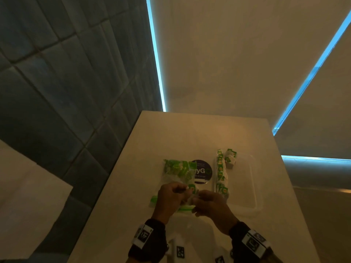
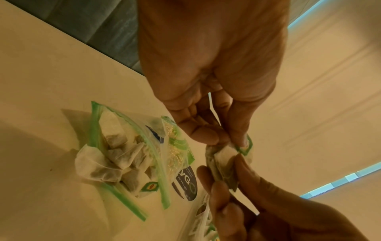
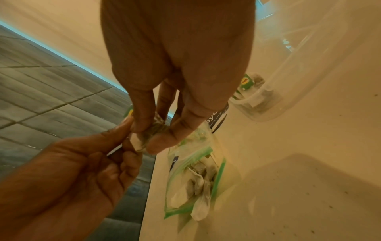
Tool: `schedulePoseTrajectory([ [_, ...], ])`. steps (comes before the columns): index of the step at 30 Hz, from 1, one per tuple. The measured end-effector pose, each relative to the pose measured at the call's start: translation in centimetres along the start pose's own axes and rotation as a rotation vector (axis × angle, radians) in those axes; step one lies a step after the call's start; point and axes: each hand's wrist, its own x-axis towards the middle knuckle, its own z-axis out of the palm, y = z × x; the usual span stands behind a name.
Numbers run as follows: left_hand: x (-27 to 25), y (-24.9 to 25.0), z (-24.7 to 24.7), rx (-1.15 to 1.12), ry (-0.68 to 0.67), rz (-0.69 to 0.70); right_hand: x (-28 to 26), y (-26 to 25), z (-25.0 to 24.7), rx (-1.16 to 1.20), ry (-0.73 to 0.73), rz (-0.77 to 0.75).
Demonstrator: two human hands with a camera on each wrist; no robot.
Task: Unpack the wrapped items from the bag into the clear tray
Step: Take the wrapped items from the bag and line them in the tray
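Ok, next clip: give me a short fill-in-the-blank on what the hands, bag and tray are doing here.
1. The wrapped item is pinched by ____ hands at once, the left hand and the right hand.
2. The zip strip along the mouth of the bag is coloured ____.
3. The clear tray lies on the ____ side of the bag.
4. The tray already holds ____ than one wrapped item.

Missing words: both; green; right; more
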Motion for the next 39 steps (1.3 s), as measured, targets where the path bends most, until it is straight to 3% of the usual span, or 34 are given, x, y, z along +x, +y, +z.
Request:
schedulePoseTrajectory([
  [8, 0.8, 0.4, 0.6, -0.022, -0.113, -0.004, 0.5, -2.0, -2.7, -0.016, 0.098, -0.09],
  [13, 0.7, -2.0, -1.1, 0.135, -0.184, -0.154, 3.3, -5.9, -8.4, 0.068, 0.394, -0.147],
  [19, 0.1, -6.0, -3.5, 0.448, -0.279, -0.292, 9.0, -4.5, -14.1, -0.049, 0.628, 0.059],
  [24, 0.0, -7.2, -4.2, 0.462, -0.224, -0.358, 11.7, -2.4, -16.0, -0.231, 0.665, 0.171],
  [33, 0.0, -8.0, -4.4, 0.462, -0.203, -0.373, 13.6, -2.2, -16.5, -0.489, 0.721, 0.144],
  [39, -0.1, -8.2, -4.1, 0.458, -0.174, -0.368, 13.8, -1.8, -16.4, -0.562, 0.728, 0.204],
])
